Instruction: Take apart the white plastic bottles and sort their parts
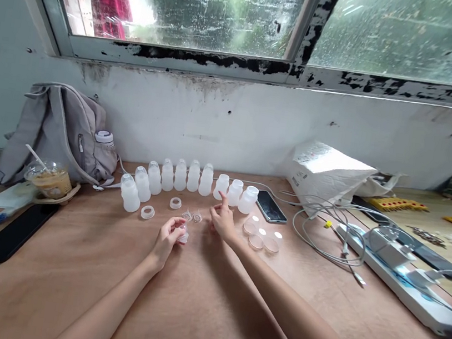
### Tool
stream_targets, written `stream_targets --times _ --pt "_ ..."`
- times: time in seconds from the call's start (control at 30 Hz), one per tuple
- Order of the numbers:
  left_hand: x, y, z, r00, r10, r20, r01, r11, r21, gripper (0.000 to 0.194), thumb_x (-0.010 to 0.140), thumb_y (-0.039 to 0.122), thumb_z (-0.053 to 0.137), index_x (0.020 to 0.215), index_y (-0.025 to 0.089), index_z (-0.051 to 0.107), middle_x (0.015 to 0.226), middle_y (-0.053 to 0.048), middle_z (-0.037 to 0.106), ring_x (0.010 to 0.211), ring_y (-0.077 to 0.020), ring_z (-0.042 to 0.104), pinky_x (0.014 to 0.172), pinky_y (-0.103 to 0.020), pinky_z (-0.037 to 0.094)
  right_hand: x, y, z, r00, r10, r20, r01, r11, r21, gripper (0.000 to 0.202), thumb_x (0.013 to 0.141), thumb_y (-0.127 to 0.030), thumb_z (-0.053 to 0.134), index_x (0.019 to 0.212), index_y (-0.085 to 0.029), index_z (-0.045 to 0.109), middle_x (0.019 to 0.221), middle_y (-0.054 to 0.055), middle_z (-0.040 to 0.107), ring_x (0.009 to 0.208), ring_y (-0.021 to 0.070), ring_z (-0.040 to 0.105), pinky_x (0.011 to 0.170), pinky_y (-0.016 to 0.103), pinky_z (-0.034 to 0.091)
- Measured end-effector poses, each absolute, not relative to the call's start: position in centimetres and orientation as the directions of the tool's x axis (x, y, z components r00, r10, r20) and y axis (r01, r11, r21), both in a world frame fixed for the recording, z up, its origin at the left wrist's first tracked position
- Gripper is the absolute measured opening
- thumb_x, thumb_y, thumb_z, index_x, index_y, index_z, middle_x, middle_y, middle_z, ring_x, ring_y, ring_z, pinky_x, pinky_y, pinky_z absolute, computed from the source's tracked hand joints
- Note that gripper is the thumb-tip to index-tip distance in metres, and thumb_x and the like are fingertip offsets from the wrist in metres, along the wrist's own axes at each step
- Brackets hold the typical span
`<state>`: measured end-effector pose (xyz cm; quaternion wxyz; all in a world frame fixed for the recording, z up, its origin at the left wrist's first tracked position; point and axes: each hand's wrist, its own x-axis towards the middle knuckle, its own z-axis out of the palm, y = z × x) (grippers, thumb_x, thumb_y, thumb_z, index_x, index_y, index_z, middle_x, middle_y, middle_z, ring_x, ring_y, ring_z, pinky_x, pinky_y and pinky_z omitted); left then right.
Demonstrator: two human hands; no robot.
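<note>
My left hand (169, 238) is closed round a small clear cap assembly (183, 235) above the table. My right hand (221, 216) has its index finger stretched out just in front of an uncapped bottle (221, 185); nothing shows in it. Several frosted bottles stand in an arc, those on the left topped with clear caps, such as the capped bottle (130, 194). Two white rings, one a near ring (147, 212), lie before them. Clear nipples (197, 217) lie between my hands. Several clear domed caps (271, 243) lie right of my right hand.
A phone (272, 207) and coiled cables (328, 237) lie to the right, near a power strip (403, 284) and a white bag (327, 169). At left are a backpack (64, 124), a drink cup (51, 181) and a black phone (13, 234).
</note>
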<state>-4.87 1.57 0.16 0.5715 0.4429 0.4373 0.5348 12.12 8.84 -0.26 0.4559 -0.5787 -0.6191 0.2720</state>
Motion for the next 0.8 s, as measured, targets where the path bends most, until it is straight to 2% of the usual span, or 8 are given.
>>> stream_targets --times 0.17,0.33,0.47,0.53,0.63,0.7,0.8 --pt "-5.2 1.7 0.2 0.066 0.997 -0.026 -0.161 0.037 0.986 0.024 0.068 0.029 0.054 0.085 0.013 0.060 0.073 -0.003 0.051 0.063 -0.0115 0.049 0.051 -0.021 0.043 12.4 12.8 1.5 0.090 0.937 0.338 0.596 0.221 -0.772 0.062 0.072 -0.012 0.038 0.133 -0.014 0.024 0.064 0.001 0.055 0.038 0.0111 0.045 0.041 0.025 0.040" --pt "-5.1 1.6 0.1 0.070 0.998 -0.008 -0.149 0.019 0.989 0.024 0.068 0.030 0.053 0.085 0.014 0.060 0.071 -0.002 0.050 0.063 -0.0117 0.048 0.049 -0.020 0.041 12.9 15.0 2.6 0.162 0.925 0.343 0.779 0.094 -0.620 0.058 0.070 -0.012 0.041 0.127 -0.006 0.032 0.063 0.006 0.057 0.056 0.0215 0.054 0.057 0.033 0.041" --pt "-5.0 1.4 0.3 0.056 0.998 0.027 -0.133 -0.019 0.991 0.020 0.070 0.029 0.053 0.082 0.015 0.060 0.071 -0.002 0.052 0.064 -0.0114 0.048 0.054 -0.021 0.040 12.7 14.1 3.0 0.113 0.916 0.386 0.806 0.143 -0.574 0.030 0.077 -0.019 0.039 0.105 -0.013 0.048 0.068 0.007 0.057 0.061 0.0198 0.052 0.058 0.030 0.038" --pt "-5.0 1.3 0.4 0.038 0.998 0.039 -0.128 -0.034 0.991 0.019 0.070 0.029 0.053 0.081 0.015 0.061 0.073 -0.002 0.054 0.065 -0.0114 0.049 0.056 -0.020 0.039 12.6 12.8 3.1 0.069 0.907 0.415 0.820 0.185 -0.541 0.020 0.080 -0.024 0.039 0.094 -0.017 0.052 0.076 0.006 0.056 0.063 0.0180 0.050 0.058 0.028 0.037" --pt "-5.0 1.2 0.7 0.016 0.999 0.040 -0.134 -0.037 0.990 0.019 0.069 0.030 0.055 0.081 0.016 0.061 0.077 -0.003 0.058 0.069 -0.0132 0.052 0.057 -0.021 0.037 12.6 10.4 3.1 0.030 0.878 0.477 0.839 0.237 -0.490 0.019 0.083 -0.030 0.038 0.088 -0.019 0.053 0.091 0.008 0.052 0.069 0.0176 0.050 0.057 0.027 0.036" --pt "-4.9 1.2 0.7 0.007 0.999 0.031 -0.149 -0.030 0.988 0.019 0.069 0.030 0.056 0.081 0.016 0.060 0.079 -0.004 0.060 0.072 -0.0142 0.053 0.058 -0.021 0.038 12.9 8.9 3.1 0.001 0.802 0.597 0.854 0.310 -0.418 0.016 0.082 -0.030 0.042 0.082 -0.018 0.053 0.097 0.010 0.049 0.080 0.0199 0.050 0.059 0.027 0.037" --pt "-4.7 1.3 0.5 0.006 1.000 0.020 -0.172 -0.019 0.985 0.019 0.068 0.031 0.059 0.080 0.016 0.058 0.080 -0.003 0.061 0.072 -0.0144 0.054 0.059 -0.021 0.038 13.6 6.8 3.0 -0.050 0.723 0.689 0.806 0.437 -0.399 0.012 0.082 -0.026 0.044 0.076 -0.018 0.051 0.096 0.009 0.050 0.082 0.0189 0.051 0.067 0.028 0.040"
